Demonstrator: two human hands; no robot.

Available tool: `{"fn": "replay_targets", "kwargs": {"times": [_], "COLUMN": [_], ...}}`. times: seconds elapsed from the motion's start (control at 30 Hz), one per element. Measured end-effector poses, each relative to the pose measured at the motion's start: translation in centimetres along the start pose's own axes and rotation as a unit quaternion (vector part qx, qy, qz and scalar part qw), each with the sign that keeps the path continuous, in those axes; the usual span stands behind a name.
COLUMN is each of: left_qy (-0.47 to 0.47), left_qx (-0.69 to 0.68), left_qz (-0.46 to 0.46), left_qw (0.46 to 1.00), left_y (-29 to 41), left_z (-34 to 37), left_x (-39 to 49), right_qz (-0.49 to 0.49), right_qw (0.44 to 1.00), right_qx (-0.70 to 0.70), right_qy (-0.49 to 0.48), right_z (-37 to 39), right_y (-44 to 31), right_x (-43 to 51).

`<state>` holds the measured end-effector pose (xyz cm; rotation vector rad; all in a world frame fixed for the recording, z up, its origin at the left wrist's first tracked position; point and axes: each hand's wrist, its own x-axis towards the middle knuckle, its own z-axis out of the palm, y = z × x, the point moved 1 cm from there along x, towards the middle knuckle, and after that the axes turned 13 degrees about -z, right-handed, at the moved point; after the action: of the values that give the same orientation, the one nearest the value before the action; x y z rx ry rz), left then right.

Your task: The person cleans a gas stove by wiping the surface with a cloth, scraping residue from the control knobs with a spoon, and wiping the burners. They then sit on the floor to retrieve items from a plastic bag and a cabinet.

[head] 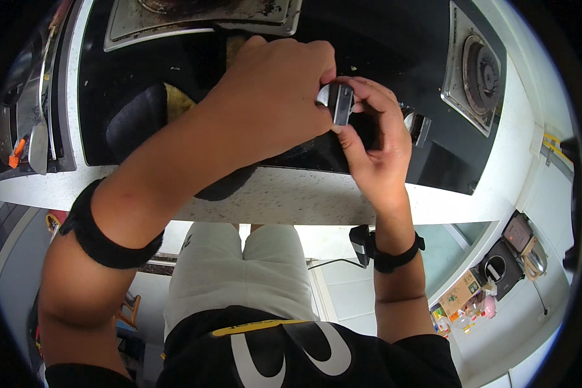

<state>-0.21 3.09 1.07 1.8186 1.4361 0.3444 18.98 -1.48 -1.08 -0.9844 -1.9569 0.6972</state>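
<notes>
My left hand [286,87] reaches across the glass cooktop [388,29], its fingers curled around the left side of a silver and black control knob [342,104]. Fingers and thumb of my right hand [385,140] pinch the same knob from the right. The left fingertips are mostly hidden behind the hand, as is the knob's underside. A second, similar knob [418,128] sits on the cooktop just right of my right hand. Under and beside my left forearm lies a dark cloth or pad [135,119] with yellowish parts; another dark piece [230,184] overhangs the cooktop's front edge.
A gas burner with a stained metal tray [199,24] is at the top, another burner [485,72] at the right. Spatulas and other metal utensils [39,145] stand along the left. The pale speckled counter edge [281,194] runs before my body. Boxes and bottles [460,300] are lower right.
</notes>
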Motion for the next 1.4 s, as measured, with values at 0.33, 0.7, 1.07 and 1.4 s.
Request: {"fn": "replay_targets", "kwargs": {"times": [0.33, 0.7, 1.07, 1.4], "left_qy": [-0.128, -0.185, 0.098, 0.008], "left_qx": [-0.011, 0.014, 0.005, 0.1], "left_qz": [-0.093, -0.08, 0.184, 0.308], "left_qw": [0.987, 0.979, 0.978, 0.946], "left_y": [0.6, 1.6, -2.1, -4.2], "left_z": [-1.7, -3.5, -1.4, -2.1], "left_x": [1.5, 3.8, -1.3, -0.4], "right_qz": [-0.003, 0.006, 0.027, 0.007], "right_qw": [1.0, 0.999, 0.998, 0.999], "right_qx": [-0.003, -0.008, -0.029, -0.029], "right_qy": [-0.027, -0.04, -0.04, 0.01], "right_z": [-0.3, -0.3, -0.1, 0.4], "right_y": [-0.1, -0.2, -0.6, -0.1], "right_x": [0.2, 0.0, 0.1, 0.1]}}
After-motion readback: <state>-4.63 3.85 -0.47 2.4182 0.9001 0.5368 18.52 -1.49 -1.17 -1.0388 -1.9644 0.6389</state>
